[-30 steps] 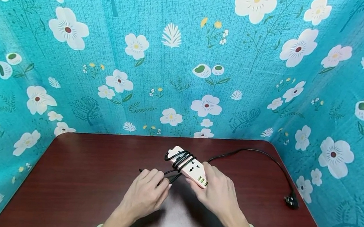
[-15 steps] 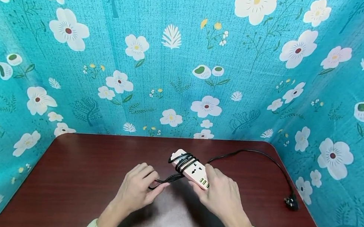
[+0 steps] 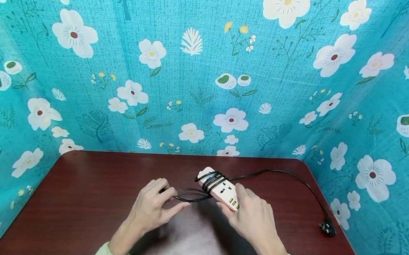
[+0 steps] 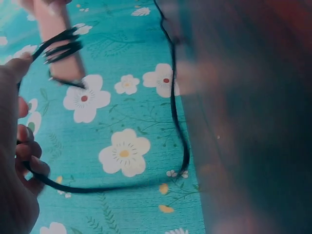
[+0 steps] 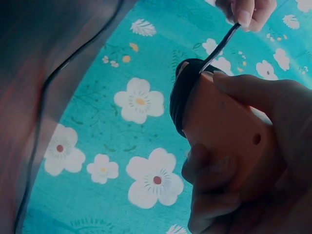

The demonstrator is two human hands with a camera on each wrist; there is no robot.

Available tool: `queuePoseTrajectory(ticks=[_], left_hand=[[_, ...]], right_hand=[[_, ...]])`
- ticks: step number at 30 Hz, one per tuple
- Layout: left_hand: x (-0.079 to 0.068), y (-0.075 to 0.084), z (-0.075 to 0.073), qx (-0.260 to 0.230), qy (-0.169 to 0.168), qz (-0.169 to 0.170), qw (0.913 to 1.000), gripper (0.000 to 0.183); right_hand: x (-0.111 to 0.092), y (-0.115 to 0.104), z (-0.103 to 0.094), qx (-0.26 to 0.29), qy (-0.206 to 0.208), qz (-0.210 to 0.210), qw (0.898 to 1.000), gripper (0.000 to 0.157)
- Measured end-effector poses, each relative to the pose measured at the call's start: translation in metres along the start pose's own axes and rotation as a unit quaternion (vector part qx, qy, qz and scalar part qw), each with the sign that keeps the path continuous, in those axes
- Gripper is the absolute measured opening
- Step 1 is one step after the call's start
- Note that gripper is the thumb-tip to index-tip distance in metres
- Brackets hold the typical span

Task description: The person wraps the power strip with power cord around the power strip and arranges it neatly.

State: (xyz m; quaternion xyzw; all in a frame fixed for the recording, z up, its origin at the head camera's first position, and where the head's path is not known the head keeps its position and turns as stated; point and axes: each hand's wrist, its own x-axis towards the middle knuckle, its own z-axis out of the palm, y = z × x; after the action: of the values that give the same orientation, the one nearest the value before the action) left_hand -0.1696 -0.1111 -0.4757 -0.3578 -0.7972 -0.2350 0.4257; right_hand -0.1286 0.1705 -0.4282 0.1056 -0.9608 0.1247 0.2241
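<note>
Lower centre, left hand (image 3: pixel 146 212) pinches cord (image 4: pixel 97 189), right hand (image 3: pixel 254 219) grips power strip (image 3: pixel 225 194). Winding seems underway; the next turn needs tension.

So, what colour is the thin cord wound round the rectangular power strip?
Black cord; shows best in the head view.

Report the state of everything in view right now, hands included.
Power strip: held tilted above the table; visible socket unoccupied
Cord: partly wound around the strip; one stretch reaches the left hand
Plug: unplugged, lying on the table
Left hand: holding the cord
Right hand: gripping the strip's near end
</note>
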Motion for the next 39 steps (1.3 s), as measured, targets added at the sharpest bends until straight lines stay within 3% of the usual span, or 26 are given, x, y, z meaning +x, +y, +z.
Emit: queuePoseTrajectory(ticks=[5, 10, 14, 26, 34, 39], left_hand=[[0.005, -0.002, -0.004, 0.016, -0.027, 0.054, 0.9980, 0.045], [0.011, -0.002, -0.007, 0.037, -0.006, 0.141, 0.9893, 0.046], [0.015, -0.001, -0.009, 0.052, 0.016, 0.185, 0.9813, 0.044], [0.021, 0.003, -0.012, 0.032, 0.023, 0.205, 0.9780, 0.043], [0.026, 0.007, -0.008, 0.046, 0.036, 0.239, 0.9692, 0.048], [0.027, 0.009, -0.004, 0.041, 0.031, 0.236, 0.9704, 0.049]], right_hand=[[-0.003, 0.002, 0.001, 0.003, -0.056, 0.028, 0.998, 0.052], [-0.006, 0.000, 0.001, -0.003, -0.093, 0.033, 0.995, 0.052], [-0.008, -0.004, 0.002, 0.004, -0.116, 0.034, 0.993, 0.051], [-0.018, -0.014, 0.010, -0.005, -0.122, -0.004, 0.992, 0.049], [-0.022, -0.018, 0.013, -0.020, -0.125, -0.040, 0.991, 0.051], [-0.024, -0.018, 0.013, -0.042, -0.122, -0.069, 0.989, 0.053]])
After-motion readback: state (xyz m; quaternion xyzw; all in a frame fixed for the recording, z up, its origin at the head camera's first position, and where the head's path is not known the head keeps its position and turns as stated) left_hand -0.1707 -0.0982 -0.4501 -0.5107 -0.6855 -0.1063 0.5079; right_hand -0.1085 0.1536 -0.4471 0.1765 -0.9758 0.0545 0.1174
